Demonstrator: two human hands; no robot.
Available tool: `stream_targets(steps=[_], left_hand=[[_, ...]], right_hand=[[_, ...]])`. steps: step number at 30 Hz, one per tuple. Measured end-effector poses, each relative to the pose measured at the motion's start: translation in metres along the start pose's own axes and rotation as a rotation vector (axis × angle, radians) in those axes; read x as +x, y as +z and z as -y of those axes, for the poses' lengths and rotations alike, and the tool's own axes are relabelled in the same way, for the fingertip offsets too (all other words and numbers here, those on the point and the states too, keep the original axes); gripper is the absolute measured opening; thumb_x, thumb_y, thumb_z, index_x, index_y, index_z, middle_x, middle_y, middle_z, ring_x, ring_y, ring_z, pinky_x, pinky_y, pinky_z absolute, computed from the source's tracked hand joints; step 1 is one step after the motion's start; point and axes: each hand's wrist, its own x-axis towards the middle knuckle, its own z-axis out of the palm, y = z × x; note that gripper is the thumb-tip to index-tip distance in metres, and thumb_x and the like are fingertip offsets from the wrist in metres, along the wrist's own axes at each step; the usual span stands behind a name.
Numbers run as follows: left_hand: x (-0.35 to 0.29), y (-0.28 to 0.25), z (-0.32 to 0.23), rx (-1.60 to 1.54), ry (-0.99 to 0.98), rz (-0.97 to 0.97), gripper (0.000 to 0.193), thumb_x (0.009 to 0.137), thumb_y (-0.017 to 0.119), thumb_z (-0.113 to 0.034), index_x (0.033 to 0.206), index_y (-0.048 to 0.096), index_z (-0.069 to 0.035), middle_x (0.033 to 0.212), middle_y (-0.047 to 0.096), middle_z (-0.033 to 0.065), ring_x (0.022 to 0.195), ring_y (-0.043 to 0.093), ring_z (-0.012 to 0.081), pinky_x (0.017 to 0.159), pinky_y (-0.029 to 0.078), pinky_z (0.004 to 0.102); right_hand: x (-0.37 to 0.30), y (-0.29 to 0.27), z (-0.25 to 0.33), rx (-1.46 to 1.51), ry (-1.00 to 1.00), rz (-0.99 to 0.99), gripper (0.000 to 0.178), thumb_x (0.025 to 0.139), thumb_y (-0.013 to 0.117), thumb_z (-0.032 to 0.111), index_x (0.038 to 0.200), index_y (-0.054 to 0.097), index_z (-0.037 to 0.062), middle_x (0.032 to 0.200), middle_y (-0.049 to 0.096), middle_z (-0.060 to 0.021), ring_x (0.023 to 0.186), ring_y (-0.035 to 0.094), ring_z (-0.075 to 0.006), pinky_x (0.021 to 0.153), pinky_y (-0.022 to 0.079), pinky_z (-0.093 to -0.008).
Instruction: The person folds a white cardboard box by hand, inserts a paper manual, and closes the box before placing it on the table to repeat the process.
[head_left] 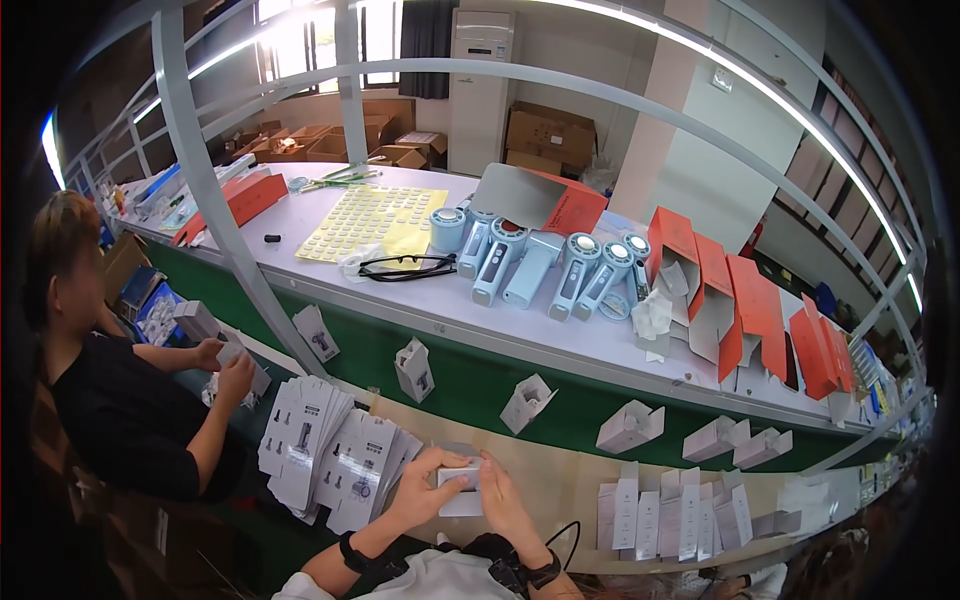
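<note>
Between my two hands is a small white carton [460,504], low in the middle of the view. My left hand [428,490] has its fingers and thumb around the carton's left side and top. My right hand [505,508] presses along its right side, fingers pointing away from me. Just left of my left hand lie fanned stacks of flat printed white cartons [352,465]. To the right of my hands, several folded white boxes [650,525] stand in a row. The carton's lower end and contents are hidden.
Beyond my hands, open white boxes [414,372] stand spaced along a belt. The raised bench [350,285] bears light-blue handheld devices [532,272], black glasses [408,267], a yellow sticker sheet [370,222] and orange boxes [752,318]. At left, a co-worker [130,400] handles a white box. Grey rails [215,200] cross overhead.
</note>
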Motion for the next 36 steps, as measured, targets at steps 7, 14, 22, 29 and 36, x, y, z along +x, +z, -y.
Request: stream_targets(steps=[7, 14, 22, 29, 36], left_hand=[[0.002, 0.001, -0.007, 0.18, 0.115, 0.028, 0.05, 0.072, 0.078, -0.013, 0.114, 0.052, 0.001, 0.122, 0.052, 0.0182, 0.115, 0.051, 0.0278, 0.1, 0.037, 0.0355], [-0.006, -0.024, -0.027, 0.278, 0.101, 0.259, 0.096, 0.06, 0.087, -0.024, 0.132, 0.027, -0.002, 0.128, 0.04, 0.0195, 0.122, 0.041, 0.035, 0.102, 0.034, 0.0412], [-0.01, -0.011, -0.011, 0.58, 0.33, 0.173, 0.084, 0.062, 0.086, -0.022, 0.127, 0.036, -0.003, 0.122, 0.045, 0.0191, 0.115, 0.046, 0.0357, 0.101, 0.036, 0.0447], [-0.003, -0.025, -0.008, 0.412, 0.462, 0.027, 0.078, 0.055, 0.09, -0.025, 0.118, 0.048, -0.003, 0.117, 0.055, 0.021, 0.102, 0.059, 0.035, 0.088, 0.048, 0.0421], [-0.011, -0.009, -0.004, 0.423, 0.616, -0.184, 0.08, 0.051, 0.092, -0.029, 0.117, 0.053, -0.005, 0.116, 0.056, 0.0267, 0.094, 0.064, 0.0358, 0.076, 0.055, 0.0382]], right_hand=[[0.005, -0.006, -0.007, -0.118, -0.091, -0.013, 0.055, 0.099, 0.034, 0.037, 0.129, 0.046, -0.0075, 0.12, 0.056, -0.0273, 0.117, 0.052, -0.0346, 0.097, 0.04, -0.0378], [0.0, -0.015, -0.011, 0.067, -0.062, 0.238, 0.051, 0.094, 0.048, 0.023, 0.136, 0.039, -0.005, 0.106, 0.063, -0.0156, 0.099, 0.059, -0.0203, 0.083, 0.046, -0.0292], [0.001, -0.006, -0.016, -0.053, 0.029, 0.251, 0.057, 0.094, 0.05, 0.015, 0.143, 0.027, -0.0027, 0.111, 0.06, -0.0084, 0.098, 0.054, -0.0151, 0.088, 0.043, -0.0275], [-0.001, -0.015, 0.004, 0.448, 0.078, 0.347, 0.053, 0.1, 0.039, 0.024, 0.145, 0.026, -0.0007, 0.128, 0.05, -0.0116, 0.113, 0.049, -0.0164, 0.097, 0.039, -0.0281], [0.002, -0.005, -0.003, 0.487, 0.036, 0.308, 0.05, 0.101, 0.035, 0.028, 0.144, 0.032, 0.0018, 0.126, 0.051, -0.01, 0.11, 0.05, -0.0153, 0.095, 0.04, -0.028]])
